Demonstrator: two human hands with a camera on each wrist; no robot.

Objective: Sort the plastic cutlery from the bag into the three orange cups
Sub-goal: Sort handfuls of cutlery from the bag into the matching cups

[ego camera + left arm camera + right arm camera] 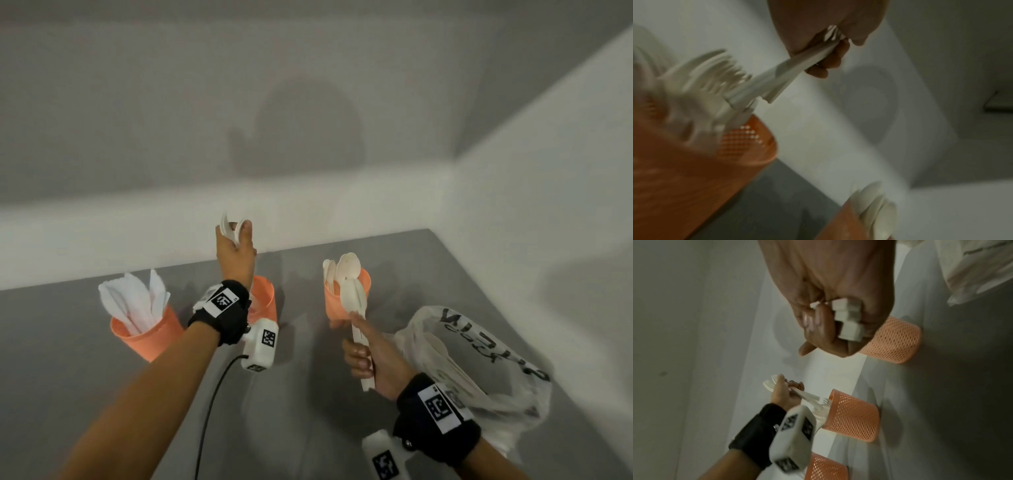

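Three orange mesh cups stand in a row on the grey table. The left cup holds white knives. My left hand grips a few white forks by the handles, tines down, over the middle cup, where more forks stand. The right cup holds spoons. My right hand grips a bunch of spoons by the handles, their bowls up beside the right cup. The plastic bag lies to its right.
A white wall with a ledge runs close behind the cups, and another wall closes the right side. A black cable hangs from my left wrist camera over the table in front.
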